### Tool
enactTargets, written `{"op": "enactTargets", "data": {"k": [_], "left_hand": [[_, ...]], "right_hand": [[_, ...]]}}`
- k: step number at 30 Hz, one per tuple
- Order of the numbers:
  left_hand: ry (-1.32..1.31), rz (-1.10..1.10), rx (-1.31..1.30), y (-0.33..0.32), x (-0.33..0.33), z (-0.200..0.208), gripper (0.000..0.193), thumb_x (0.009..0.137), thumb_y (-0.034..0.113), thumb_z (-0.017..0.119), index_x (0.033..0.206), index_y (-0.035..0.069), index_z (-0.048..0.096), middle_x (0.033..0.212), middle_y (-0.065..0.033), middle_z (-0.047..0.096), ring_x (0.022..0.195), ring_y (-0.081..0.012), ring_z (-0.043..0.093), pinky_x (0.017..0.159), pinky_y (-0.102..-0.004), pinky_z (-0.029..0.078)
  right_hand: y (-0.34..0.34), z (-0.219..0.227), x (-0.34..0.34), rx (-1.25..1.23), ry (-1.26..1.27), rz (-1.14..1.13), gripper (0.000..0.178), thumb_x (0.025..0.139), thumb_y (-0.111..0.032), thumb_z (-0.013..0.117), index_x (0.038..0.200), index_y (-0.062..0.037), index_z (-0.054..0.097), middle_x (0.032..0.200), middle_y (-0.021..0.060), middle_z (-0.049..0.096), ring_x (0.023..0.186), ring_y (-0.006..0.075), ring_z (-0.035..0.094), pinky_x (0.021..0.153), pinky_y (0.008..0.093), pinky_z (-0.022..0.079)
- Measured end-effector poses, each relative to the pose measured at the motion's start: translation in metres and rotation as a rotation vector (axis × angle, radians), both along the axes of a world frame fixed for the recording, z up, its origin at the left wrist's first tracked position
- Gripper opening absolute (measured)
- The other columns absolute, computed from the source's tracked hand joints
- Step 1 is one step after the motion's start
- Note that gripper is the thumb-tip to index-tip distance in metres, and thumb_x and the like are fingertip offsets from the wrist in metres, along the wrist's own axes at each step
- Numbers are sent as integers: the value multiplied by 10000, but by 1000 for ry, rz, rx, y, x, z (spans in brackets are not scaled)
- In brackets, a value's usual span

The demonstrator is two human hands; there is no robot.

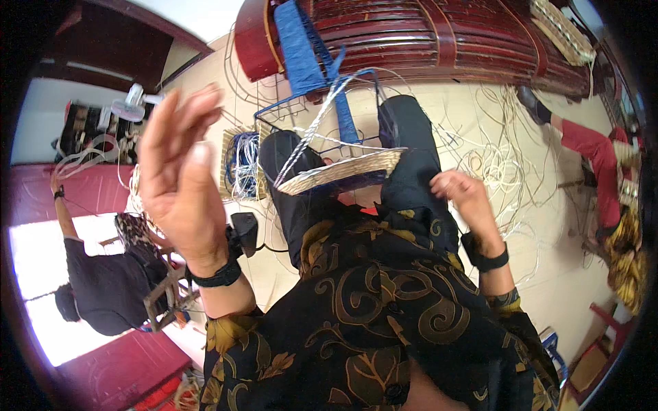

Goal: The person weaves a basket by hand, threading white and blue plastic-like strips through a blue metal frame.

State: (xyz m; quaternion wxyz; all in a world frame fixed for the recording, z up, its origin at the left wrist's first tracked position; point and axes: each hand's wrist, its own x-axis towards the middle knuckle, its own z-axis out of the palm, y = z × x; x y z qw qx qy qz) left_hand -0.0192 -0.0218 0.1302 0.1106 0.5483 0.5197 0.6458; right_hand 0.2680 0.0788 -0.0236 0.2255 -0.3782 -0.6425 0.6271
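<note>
A partly woven straw-coloured panel [339, 172] on a dark blue wire frame [284, 103] rests across my thighs. Pale twisted cord [312, 133] rises from its left end toward the frame's top. My left hand [181, 171] is raised left of the frame, its fingers stretched and thumb apart, with nothing seen in it. Beside my right knee, my right hand [469, 197] has its fingers curled together. Whatever may be between those fingertips is too small to make out. Blue cloth [299, 51] hangs from the bench behind the frame.
A woven basket [228, 159] with blue and white cords stands left of my knee. Loose pale strands [504, 164] cover the floor at right. A dark red slatted bench [384, 41] spans the far side. One person [113, 288] sits at left, another [603, 164] at right.
</note>
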Motion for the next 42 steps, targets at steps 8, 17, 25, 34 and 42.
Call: {"op": "enactTargets", "data": {"k": [8, 17, 25, 34, 42], "left_hand": [[-295, 460, -46, -57, -4, -72, 181, 838, 2, 517, 1016, -30, 523, 925, -130, 611, 861, -172, 574, 757, -282, 460], [-712, 408, -424, -74, 34, -145, 81, 828, 17, 529, 886, 1, 583, 842, -51, 611, 784, -101, 550, 712, -219, 432], [-738, 585, -191, -129, -6, -143, 97, 843, 26, 509, 908, 0, 575, 863, -86, 613, 816, -153, 586, 702, -271, 472], [-705, 925, -184, -136, -2, -159, 210, 856, 110, 520, 1039, 8, 524, 946, -93, 600, 902, -162, 566, 724, -260, 431], [-765, 497, -357, -72, 21, -155, 289, 865, 80, 504, 1137, -17, 484, 1015, -105, 590, 956, -147, 536, 812, -260, 405]], "right_hand": [[-10, 61, -79, 657, 314, 599, 157, 717, -18, 635, 873, -10, 616, 880, 110, 595, 797, 258, 565, 696, 326, 461], [-13, 73, -126, 1379, -40, 368, 178, 688, -114, 611, 834, -14, 600, 889, 63, 554, 893, 218, 494, 755, 319, 378], [-12, 68, -139, 1266, -168, 390, 209, 604, -186, 718, 724, -65, 597, 745, 56, 568, 828, 215, 503, 823, 417, 317], [12, 71, -113, 1155, -91, 185, 176, 676, -193, 678, 734, -56, 584, 708, 84, 543, 780, 245, 476, 810, 424, 269], [49, 79, -71, 569, 62, -155, 117, 748, -122, 649, 760, -32, 576, 670, 2, 459, 675, 112, 434, 633, 243, 336]]}}
